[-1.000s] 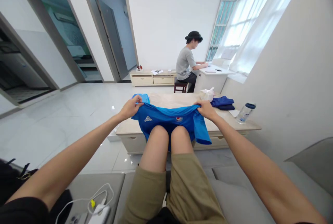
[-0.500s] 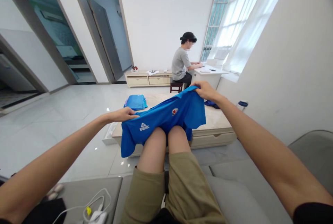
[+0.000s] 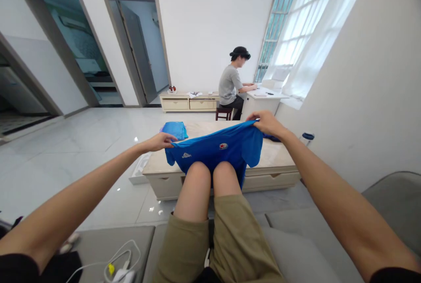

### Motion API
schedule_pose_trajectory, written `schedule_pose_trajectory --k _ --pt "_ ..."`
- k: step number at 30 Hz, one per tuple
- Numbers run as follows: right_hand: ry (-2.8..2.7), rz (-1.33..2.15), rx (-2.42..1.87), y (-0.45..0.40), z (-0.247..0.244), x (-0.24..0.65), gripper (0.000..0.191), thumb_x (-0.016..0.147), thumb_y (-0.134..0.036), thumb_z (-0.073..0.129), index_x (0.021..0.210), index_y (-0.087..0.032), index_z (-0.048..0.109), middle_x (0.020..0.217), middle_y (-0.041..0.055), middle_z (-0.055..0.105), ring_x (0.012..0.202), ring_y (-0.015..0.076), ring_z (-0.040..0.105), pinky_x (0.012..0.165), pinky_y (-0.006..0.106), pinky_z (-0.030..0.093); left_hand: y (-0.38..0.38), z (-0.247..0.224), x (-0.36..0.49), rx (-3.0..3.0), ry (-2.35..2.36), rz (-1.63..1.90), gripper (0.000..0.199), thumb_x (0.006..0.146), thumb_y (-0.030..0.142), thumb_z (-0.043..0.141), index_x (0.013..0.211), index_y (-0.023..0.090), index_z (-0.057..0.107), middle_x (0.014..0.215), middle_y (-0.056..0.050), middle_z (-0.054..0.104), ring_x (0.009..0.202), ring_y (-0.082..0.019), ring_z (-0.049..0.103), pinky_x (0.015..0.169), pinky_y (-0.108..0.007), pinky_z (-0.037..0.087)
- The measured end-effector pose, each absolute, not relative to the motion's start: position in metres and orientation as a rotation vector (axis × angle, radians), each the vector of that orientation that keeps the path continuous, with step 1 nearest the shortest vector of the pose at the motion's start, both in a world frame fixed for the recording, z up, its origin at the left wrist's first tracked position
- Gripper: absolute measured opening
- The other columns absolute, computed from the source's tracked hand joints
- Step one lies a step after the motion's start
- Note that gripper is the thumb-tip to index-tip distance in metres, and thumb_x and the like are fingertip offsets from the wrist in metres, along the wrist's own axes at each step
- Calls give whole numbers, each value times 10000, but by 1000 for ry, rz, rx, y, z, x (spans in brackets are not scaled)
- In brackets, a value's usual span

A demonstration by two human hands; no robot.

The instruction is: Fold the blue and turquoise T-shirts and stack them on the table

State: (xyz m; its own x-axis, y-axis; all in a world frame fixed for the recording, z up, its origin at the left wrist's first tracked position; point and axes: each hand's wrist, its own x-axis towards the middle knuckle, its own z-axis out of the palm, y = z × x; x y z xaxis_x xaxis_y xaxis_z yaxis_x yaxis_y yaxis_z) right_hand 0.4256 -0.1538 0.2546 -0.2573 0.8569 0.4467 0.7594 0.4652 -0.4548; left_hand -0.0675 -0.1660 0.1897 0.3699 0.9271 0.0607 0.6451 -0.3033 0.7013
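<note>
Left hand (image 3: 158,141) and right hand (image 3: 268,124) both grip opposite top edges of a blue sports jersey (image 3: 213,149). Jersey pulled taut, draped over bare knees (image 3: 195,182), just short of the stone-topped counter (image 3: 204,127). Folded blue cloth (image 3: 174,130) lies on counter.

From here, the only lettering I can make out is on the blue sports jersey (image 3: 204,150). Its white chest logo (image 3: 186,155) just about reads PEAK, small and foreshortened by the way the fabric hangs. Beside it sits a round badge (image 3: 223,146) with a red star, but any writing on that is too small for me to read.
</note>
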Motion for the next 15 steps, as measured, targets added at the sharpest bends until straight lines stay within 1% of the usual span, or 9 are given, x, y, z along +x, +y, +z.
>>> schedule_pose_trajectory --k 3,5,7,8,10,12,15 --pt "-2138 100 -1307 -163 268 429 312 761 -112 626 925 -227 864 969 53 854 971 279 785 929 372 608 -160 197 -75 2116 1395 711 490 590 676 827 850 261 865 847 -69 847 780 -284 744 733 -351 595" --pt "-2090 10 -1248 -169 275 434 307 796 -139 662 1000 -235 870 1008 48 855 987 279 788 957 382 604 -160 215 -85 2187 1440 798 492 650 659 788 922 262 886 928 -62 860 859 -293 752 783 -342 595" --pt "-1967 -27 -1202 -175 271 440 279 830 -208 726 1071 -225 865 1010 52 852 974 276 789 943 381 609 -165 229 -91 2259 1465 830 452 725 627 745 957 264 885 971 -48 860 908 -294 751 805 -325 588" --pt "-1909 -15 -1202 -176 264 443 261 837 -244 753 1071 -212 863 984 56 849 951 274 789 920 375 613 -168 232 -92 2287 1469 797 411 752 603 730 934 265 880 966 -40 856 912 -293 747 805 -318 584" --pt "-1832 62 -1245 -177 245 447 210 830 -275 776 1000 -187 862 904 61 841 892 272 787 859 362 619 -174 231 -87 2312 1492 713 330 763 550 720 856 267 861 920 -33 845 887 -290 738 789 -312 576" --pt "-1786 155 -1295 -173 228 450 167 817 -257 758 921 -172 857 845 63 831 847 272 784 807 350 621 -177 227 -79 2315 1555 695 277 748 508 728 814 270 852 877 -41 835 856 -283 726 776 -312 567" --pt "-1787 192 -1306 -163 225 455 183 803 -240 730 907 -166 861 839 67 831 837 270 783 789 340 621 -169 237 -74 2319 1691 734 239 742 473 763 812 265 858 830 -55 815 830 -269 711 779 -310 555"
